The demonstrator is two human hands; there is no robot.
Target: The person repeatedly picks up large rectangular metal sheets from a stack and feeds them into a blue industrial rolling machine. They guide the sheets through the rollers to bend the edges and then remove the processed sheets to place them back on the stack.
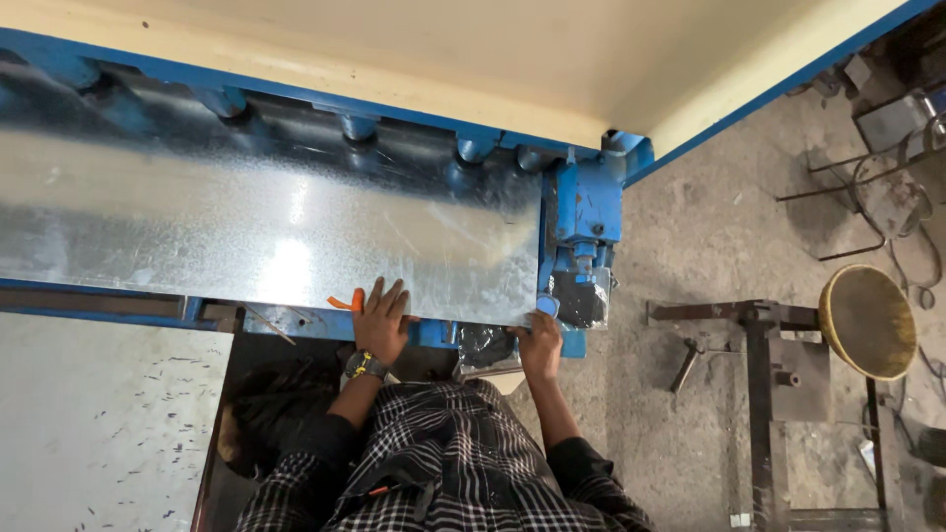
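Observation:
A long shiny galvanised metal sheet (246, 232) lies flat on the bed of a blue sheet-metal machine (586, 212). My left hand (379, 320) rests flat on the sheet's near edge, fingers spread, with a watch on the wrist. An orange object (347, 301) sticks out beside its fingers. My right hand (539, 340) grips the sheet's near right corner, close to the blue machine's end block.
Another metal sheet (99, 424) lies at the lower left. On the concrete floor to the right stand a dark metal stand (759, 325), a round stool (869, 320) and wire scrap (887, 187). A cream-coloured top (443, 39) covers the machine behind.

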